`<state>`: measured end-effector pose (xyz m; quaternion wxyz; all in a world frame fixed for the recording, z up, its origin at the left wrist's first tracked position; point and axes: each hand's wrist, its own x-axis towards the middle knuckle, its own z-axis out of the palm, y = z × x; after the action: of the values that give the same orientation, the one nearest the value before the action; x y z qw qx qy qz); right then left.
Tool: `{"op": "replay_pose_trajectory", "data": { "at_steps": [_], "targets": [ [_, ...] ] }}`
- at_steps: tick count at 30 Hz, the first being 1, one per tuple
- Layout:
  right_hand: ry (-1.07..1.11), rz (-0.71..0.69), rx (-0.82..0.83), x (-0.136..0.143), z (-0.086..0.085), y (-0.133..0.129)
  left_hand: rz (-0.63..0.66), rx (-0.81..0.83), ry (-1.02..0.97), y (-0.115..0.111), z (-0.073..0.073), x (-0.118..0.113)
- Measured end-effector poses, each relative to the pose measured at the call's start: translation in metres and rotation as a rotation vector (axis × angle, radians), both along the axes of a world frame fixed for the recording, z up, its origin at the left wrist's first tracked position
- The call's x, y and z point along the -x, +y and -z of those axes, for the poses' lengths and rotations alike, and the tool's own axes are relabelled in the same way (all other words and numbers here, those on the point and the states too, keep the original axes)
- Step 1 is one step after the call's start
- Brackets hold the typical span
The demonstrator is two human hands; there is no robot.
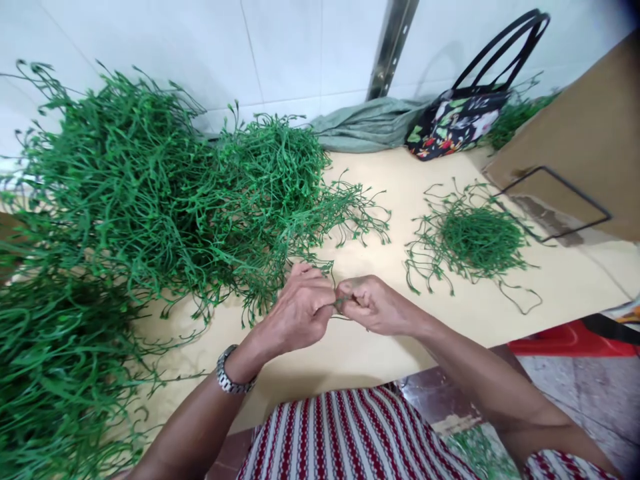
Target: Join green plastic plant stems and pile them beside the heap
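Both your hands are curled tight and brought knuckle to knuckle, the left hand (pixel 305 303) and the right hand (pixel 370 305) nearly touching, probably so that a short piece of green stem (pixel 341 302) can be gripped firmly from both sides. The fingers of each hand are folded in with the thumb pressed on them, leaving no visible gap; the stem seems pinched by both, though how much of it lies inside your fists you cannot tell from here. It shows in the narrow space between your two sets of fingers, with thin ends curving out just beyond and just below them. The big pile of stems (pixel 135 180) spreads to the left of your fingers and beyond them, its loose edge reaching right up to your left knuckles, which likely keeps it within easy reach of that hand. The small heap (pixel 480 237) sits apart, to the right of your fingers and a little beyond them, perhaps so the two lots don't mix. Bare table (pixel 380 250) lies between that heap and your right fingers. Well beyond your fingers, toward the right, the flowered bag (pixel 455 120) stands by the wall, seemingly set there to leave you room.
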<state>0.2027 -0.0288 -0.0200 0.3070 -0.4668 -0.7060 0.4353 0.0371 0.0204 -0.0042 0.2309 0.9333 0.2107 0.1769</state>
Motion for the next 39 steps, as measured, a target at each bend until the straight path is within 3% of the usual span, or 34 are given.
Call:
{"op": "replay_pose_trajectory", "data": {
  "at_steps": [3, 6, 10, 14, 17, 23, 27, 33, 39],
  "targets": [
    [0.152, -0.054, 0.280, -0.004, 0.003, 0.004, 0.064, 0.028, -0.047, 0.002, 0.004, 0.002],
    [0.238, -0.050, 0.390, -0.007, 0.005, 0.007, 0.059, 0.093, -0.130, 0.005, 0.006, 0.003],
    [0.118, 0.009, 0.211, -0.006, -0.002, 0.006, -0.042, 0.152, -0.136, 0.005, 0.004, 0.005],
    [-0.178, 0.043, -0.021, -0.001, -0.009, 0.003, -0.076, 0.024, -0.036, 0.000, 0.003, 0.005],
    [-0.265, 0.032, 0.003, 0.002, -0.008, 0.004, -0.084, -0.130, 0.034, -0.004, 0.003, 0.002],
    [-0.103, -0.032, 0.232, 0.006, 0.004, 0.010, -0.012, -0.355, 0.081, -0.008, 0.006, -0.004],
    [0.007, -0.090, 0.184, 0.004, 0.013, 0.010, 0.016, -0.438, 0.055, -0.007, 0.012, -0.006],
    [-0.105, -0.054, 0.016, 0.000, 0.013, 0.006, 0.020, -0.545, 0.040, -0.008, 0.013, -0.013],
    [-0.249, 0.096, -0.034, 0.001, 0.018, 0.000, -0.044, -0.534, 0.050, -0.011, 0.014, -0.016]
  ]
}}
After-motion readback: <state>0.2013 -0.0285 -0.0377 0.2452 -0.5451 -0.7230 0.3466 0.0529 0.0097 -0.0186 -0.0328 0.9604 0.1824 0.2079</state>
